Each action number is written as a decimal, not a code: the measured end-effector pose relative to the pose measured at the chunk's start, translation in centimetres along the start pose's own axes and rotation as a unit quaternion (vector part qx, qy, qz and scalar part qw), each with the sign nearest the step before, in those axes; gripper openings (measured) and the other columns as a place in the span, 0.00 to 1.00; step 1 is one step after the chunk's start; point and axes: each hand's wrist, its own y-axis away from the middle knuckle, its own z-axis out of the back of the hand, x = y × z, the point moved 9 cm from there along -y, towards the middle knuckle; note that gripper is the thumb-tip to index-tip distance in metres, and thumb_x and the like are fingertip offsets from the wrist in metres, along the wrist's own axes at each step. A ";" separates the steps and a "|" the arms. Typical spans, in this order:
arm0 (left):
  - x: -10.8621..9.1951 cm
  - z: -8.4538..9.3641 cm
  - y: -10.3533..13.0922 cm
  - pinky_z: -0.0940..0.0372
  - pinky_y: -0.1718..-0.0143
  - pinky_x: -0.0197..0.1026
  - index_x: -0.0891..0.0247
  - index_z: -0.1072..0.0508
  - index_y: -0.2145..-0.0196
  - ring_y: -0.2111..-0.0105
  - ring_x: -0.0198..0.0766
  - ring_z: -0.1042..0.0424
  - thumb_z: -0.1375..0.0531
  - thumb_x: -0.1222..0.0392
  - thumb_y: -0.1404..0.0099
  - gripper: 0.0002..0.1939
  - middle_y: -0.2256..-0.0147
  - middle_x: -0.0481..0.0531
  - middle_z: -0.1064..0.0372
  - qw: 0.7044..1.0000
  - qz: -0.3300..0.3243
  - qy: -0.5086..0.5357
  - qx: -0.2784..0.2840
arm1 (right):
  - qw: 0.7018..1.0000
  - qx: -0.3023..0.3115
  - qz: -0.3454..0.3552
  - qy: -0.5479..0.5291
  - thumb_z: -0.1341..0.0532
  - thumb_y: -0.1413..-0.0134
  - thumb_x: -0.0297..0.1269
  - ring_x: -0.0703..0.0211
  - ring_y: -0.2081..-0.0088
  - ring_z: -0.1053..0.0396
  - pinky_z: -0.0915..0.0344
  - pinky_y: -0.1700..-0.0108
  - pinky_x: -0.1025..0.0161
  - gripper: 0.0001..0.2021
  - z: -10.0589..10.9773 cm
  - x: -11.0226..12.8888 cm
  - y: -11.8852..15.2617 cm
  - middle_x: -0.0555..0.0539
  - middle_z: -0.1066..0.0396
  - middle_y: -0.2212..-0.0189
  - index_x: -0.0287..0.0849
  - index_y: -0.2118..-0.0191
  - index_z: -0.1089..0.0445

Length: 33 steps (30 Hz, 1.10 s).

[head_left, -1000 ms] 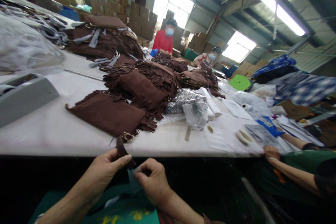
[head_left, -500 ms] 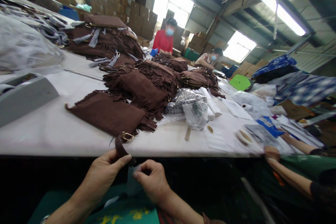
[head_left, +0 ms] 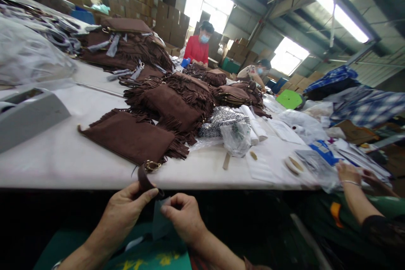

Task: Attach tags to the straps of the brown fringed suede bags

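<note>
Just beyond the table's front edge, my left hand [head_left: 126, 206] pinches a dark brown strap [head_left: 144, 179] between thumb and fingers. At the strap's upper end, a gold-coloured metal clasp [head_left: 152, 166] rests near the tabletop. To its right, my right hand [head_left: 183, 215] is closed with thumb and finger together on a thin translucent strip of wrapping [head_left: 160, 219], which hangs below the strap's lower end. A brown fringed bag [head_left: 129, 135] lies flat on the table right behind the clasp.
More brown fringed bags [head_left: 177, 103] are piled behind. A grey tape dispenser [head_left: 31, 114] stands left, and a clear plastic bag [head_left: 236, 138] and a tape roll [head_left: 294, 165] lie right. A co-worker's hands [head_left: 349, 173] are at the right edge; a person in red [head_left: 196, 48] works across the table.
My hands have barely moved; the clasp has turned slightly. At the right, the co-worker's hands have shifted rightward and plastic film now lies beside them. The far right co-worker has moved slightly.
</note>
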 end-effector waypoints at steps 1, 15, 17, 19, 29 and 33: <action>-0.1 0.1 0.0 0.32 0.54 0.39 0.57 0.19 0.64 0.57 0.50 0.24 0.29 0.42 0.50 0.20 0.63 0.49 0.19 1.000 0.000 -0.003 -0.003 | 1.000 0.001 -0.002 -0.004 0.33 0.60 0.33 0.66 0.77 0.41 0.43 0.73 0.68 0.05 0.0 -0.1 0.0 0.53 0.33 0.82 0.38 0.77 0.28; -0.2 -0.1 0.4 0.32 0.55 0.40 0.59 0.19 0.67 0.59 0.51 0.25 0.29 0.41 0.52 0.21 0.65 0.51 0.20 1.000 0.005 -0.010 0.008 | 0.999 0.009 -0.021 -0.050 0.28 0.61 0.39 0.67 0.79 0.39 0.43 0.73 0.68 0.11 -0.2 -0.9 -0.1 0.53 0.32 0.83 0.37 0.76 0.27; -0.1 -0.2 0.4 0.32 0.56 0.40 0.59 0.19 0.67 0.59 0.51 0.25 0.29 0.41 0.52 0.21 0.65 0.51 0.20 1.000 0.002 -0.007 0.018 | 0.998 0.013 -0.015 -0.062 0.28 0.60 0.40 0.67 0.79 0.39 0.42 0.73 0.68 0.11 -0.3 -0.9 0.0 0.53 0.32 0.82 0.37 0.75 0.26; 0.0 -0.2 0.5 0.32 0.56 0.40 0.59 0.19 0.67 0.59 0.50 0.25 0.29 0.42 0.51 0.21 0.65 0.51 0.20 1.000 0.000 -0.003 0.024 | 0.998 0.015 -0.010 -0.067 0.28 0.60 0.40 0.66 0.78 0.39 0.41 0.73 0.68 0.12 -0.4 -0.8 0.1 0.52 0.31 0.81 0.36 0.74 0.26; 0.3 -1.5 0.9 0.32 0.63 0.37 0.60 0.20 0.67 0.65 0.45 0.26 0.29 0.44 0.50 0.18 0.69 0.49 0.22 0.996 0.027 0.020 0.083 | 0.996 0.045 0.031 -0.066 0.28 0.59 0.42 0.61 0.71 0.31 0.36 0.66 0.65 0.14 -0.9 0.2 0.3 0.48 0.25 0.72 0.37 0.67 0.21; 0.9 -2.6 1.0 0.31 0.60 0.39 0.61 0.20 0.64 0.62 0.47 0.25 0.29 0.47 0.48 0.18 0.66 0.51 0.20 0.988 0.055 0.029 0.145 | 0.995 0.056 0.052 -0.060 0.27 0.59 0.42 0.60 0.69 0.30 0.35 0.64 0.64 0.15 -1.2 0.2 0.1 0.47 0.24 0.70 0.37 0.65 0.20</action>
